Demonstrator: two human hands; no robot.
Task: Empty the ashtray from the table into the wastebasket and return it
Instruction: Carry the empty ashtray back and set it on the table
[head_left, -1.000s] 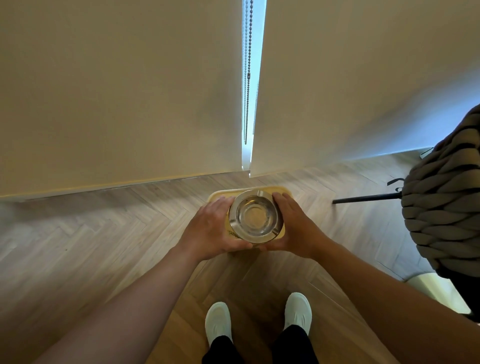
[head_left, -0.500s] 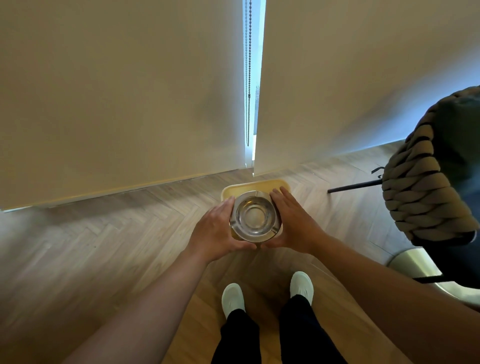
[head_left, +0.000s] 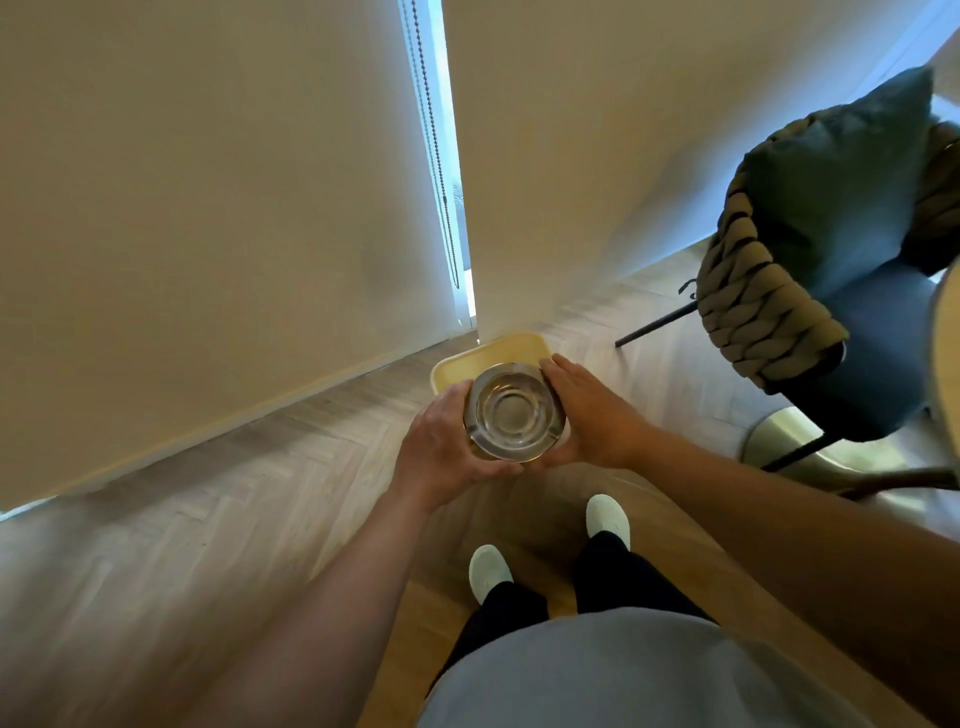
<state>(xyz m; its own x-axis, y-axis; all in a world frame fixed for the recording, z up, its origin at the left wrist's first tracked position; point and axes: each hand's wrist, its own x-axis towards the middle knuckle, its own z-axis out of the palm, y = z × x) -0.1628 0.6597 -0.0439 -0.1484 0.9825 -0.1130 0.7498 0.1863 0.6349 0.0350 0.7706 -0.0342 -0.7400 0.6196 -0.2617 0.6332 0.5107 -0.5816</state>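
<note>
A round clear glass ashtray (head_left: 514, 415) is held between both hands, its open side facing up toward me and nothing visible inside it. My left hand (head_left: 441, 447) cups its left side and my right hand (head_left: 587, 410) cups its right side. Directly below and behind it on the floor stands a pale yellow wastebasket (head_left: 478, 358); only its far rim and left corner show, the rest being hidden by the ashtray and hands.
Beige roller blinds (head_left: 208, 182) with a bead chain (head_left: 436, 156) hang just beyond the wastebasket. A woven chair (head_left: 763, 291) with a blue cushion stands at right on a brass base (head_left: 779, 441). My feet in white shoes (head_left: 488, 571) stand on wood flooring.
The view has swung and tilted, bringing the chair further into frame at right. Both hands still hold the ashtray over the wastebasket, now a little higher and nearer me.
</note>
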